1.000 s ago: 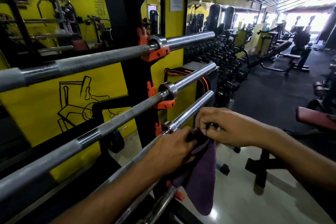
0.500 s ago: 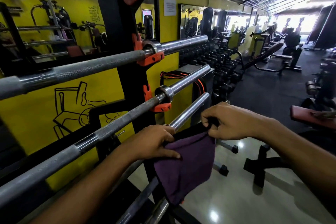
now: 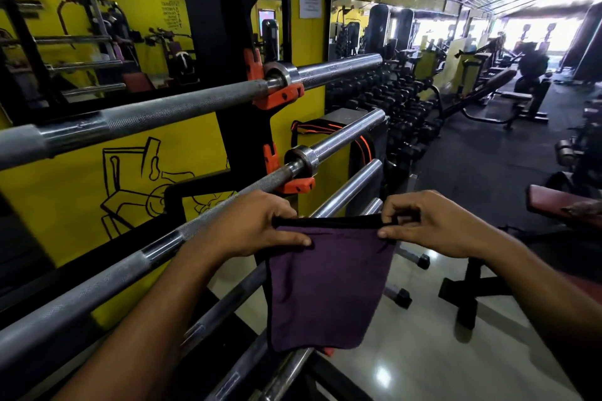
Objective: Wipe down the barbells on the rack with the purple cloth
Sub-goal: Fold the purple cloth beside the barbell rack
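Yellow gym wall behind, rack [image 3: 224,81] of barbells ahead. You hold the cloth [image 3: 329,283] stretched flat by its top edge, just near of the lower bars: left hand [image 3: 257,225] and right hand [image 3: 426,221] each pinch a corner. That looks like readying the cloth; next, drape it over a barbell [image 3: 345,185] and rub along.

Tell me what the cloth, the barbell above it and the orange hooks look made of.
Purple cloth: soft matte fabric, it hangs in folds.
Barbell: bare steel, seemingly, with shiny sleeve and knurled grip.
Orange hooks: probably plastic over black metal uprights, dull and moulded.
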Action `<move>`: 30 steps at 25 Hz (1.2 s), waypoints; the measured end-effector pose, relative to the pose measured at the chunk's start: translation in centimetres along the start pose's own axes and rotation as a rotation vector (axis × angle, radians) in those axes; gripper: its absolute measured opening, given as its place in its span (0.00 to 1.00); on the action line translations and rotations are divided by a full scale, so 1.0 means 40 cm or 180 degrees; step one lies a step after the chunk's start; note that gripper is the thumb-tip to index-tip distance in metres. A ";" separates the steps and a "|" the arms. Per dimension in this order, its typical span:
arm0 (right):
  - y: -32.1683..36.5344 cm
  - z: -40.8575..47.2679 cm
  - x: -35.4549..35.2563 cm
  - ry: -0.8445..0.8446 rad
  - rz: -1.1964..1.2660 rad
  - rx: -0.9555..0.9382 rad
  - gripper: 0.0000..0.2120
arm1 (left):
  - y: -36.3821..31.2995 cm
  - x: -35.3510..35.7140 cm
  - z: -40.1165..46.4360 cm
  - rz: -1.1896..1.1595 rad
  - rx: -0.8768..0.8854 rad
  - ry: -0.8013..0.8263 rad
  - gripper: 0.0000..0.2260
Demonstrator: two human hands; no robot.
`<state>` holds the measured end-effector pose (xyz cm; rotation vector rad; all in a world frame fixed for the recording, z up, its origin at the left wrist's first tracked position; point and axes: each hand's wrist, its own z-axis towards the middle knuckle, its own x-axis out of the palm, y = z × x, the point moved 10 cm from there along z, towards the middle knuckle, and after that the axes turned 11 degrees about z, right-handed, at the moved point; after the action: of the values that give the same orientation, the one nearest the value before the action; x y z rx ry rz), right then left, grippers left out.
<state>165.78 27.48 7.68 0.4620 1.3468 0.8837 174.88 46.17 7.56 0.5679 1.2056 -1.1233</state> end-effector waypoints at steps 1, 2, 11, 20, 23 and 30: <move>-0.009 -0.007 0.005 -0.0032 0.0180 0.0033 0.07 | 0.004 0.009 -0.001 0.0056 -0.0028 0.0058 0.07; -0.018 -0.014 0.010 -0.0065 0.0310 0.0066 0.07 | 0.005 0.022 -0.003 0.0089 0.0000 0.0128 0.08; -0.057 -0.050 -0.039 -0.0719 0.0671 0.0173 0.05 | 0.056 0.037 -0.056 -0.1341 -0.0843 -0.0965 0.13; -0.105 -0.105 -0.028 -0.1261 0.1374 0.0146 0.04 | 0.032 0.035 -0.089 -0.1389 -0.1068 -0.1211 0.04; -0.088 -0.115 -0.028 -0.1500 0.1446 0.0023 0.04 | 0.039 0.038 -0.094 -0.2067 -0.1250 -0.1565 0.06; -0.128 -0.128 0.015 -0.1771 0.3099 0.0026 0.18 | 0.000 0.147 -0.073 -0.3455 -0.1518 -0.1779 0.06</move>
<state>162.28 23.85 2.46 1.3185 0.5611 1.3878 173.35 46.45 1.18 -0.8402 1.2033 -1.6370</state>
